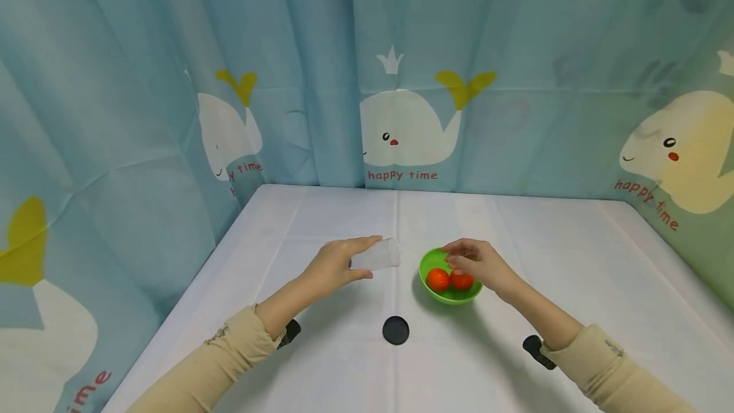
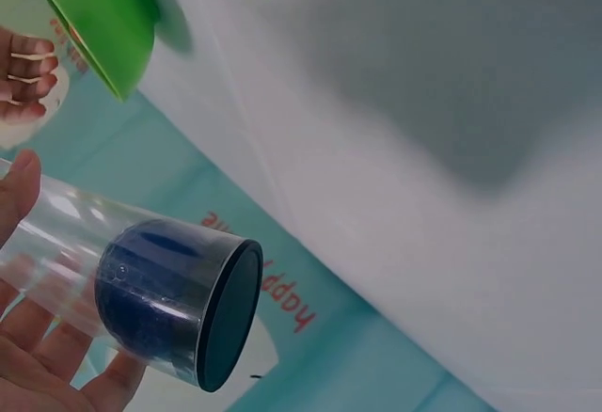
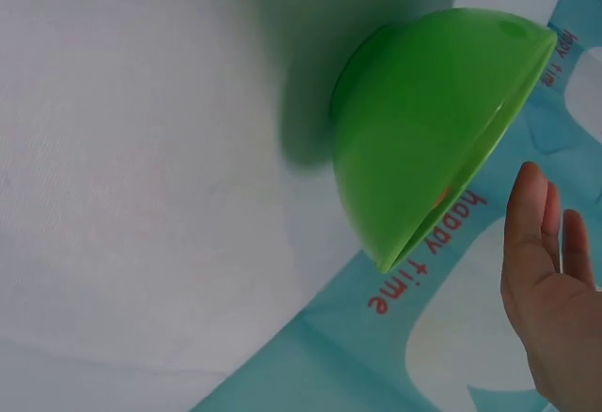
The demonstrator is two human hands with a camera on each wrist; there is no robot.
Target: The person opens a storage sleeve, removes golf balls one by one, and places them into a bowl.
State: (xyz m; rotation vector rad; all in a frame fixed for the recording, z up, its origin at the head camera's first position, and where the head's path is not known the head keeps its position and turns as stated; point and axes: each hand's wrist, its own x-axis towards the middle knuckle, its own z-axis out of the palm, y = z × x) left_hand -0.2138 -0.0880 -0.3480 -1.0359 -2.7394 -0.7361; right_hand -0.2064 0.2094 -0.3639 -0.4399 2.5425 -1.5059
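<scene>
My left hand (image 1: 335, 263) grips a clear plastic cylinder (image 1: 378, 255), held tilted on its side above the table. Inside it, near the black-capped end, sits a dark blue ball (image 2: 150, 285). Just over the rim of a green bowl (image 1: 451, 299) hovers my right hand (image 1: 478, 265), its fingers lightly bent and nothing seen in them. Two shiny orange-red round things (image 1: 438, 280) lie in the bowl, one partly covered by the fingers. From the side, in the right wrist view, the bowl (image 3: 423, 120) hides nearly all its contents.
A flat black disc (image 1: 395, 330) lies on the white table (image 1: 321, 362) in front of the bowl, between my forearms. Behind and to the sides of the table hangs a blue curtain (image 1: 309, 50) printed with whales.
</scene>
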